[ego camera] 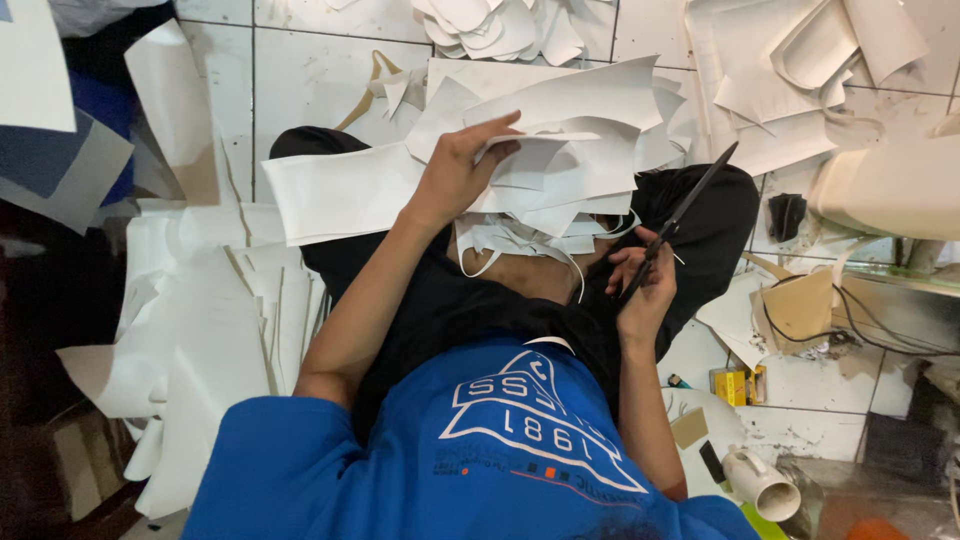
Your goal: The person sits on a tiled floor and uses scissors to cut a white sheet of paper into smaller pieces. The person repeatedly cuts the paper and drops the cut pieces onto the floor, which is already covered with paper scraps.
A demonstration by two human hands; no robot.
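Closest to my eyes is my blue shirt (480, 450), and past it my black-trousered lap (470, 300), where I sit on the tiled floor (300, 70). From this one head view, my left hand (460, 170) is closed in a pinch on the white cut pieces (560, 150) piled over my knees, thumb under and fingers curled over the top sheet's edge. My right hand (640, 280) is wrapped around the handles of the black scissors (680, 215), whose blades look shut and point up and away, just beside the pile but not in it. To cut cleanly, I judge I should lift one sheet clear of the stack, keep it taut, and keep my left fingers well back from the blades. Thin white trimmings (520, 245) dangle in my lap and could snag. More white sheets (200, 330) lie stacked at my left.
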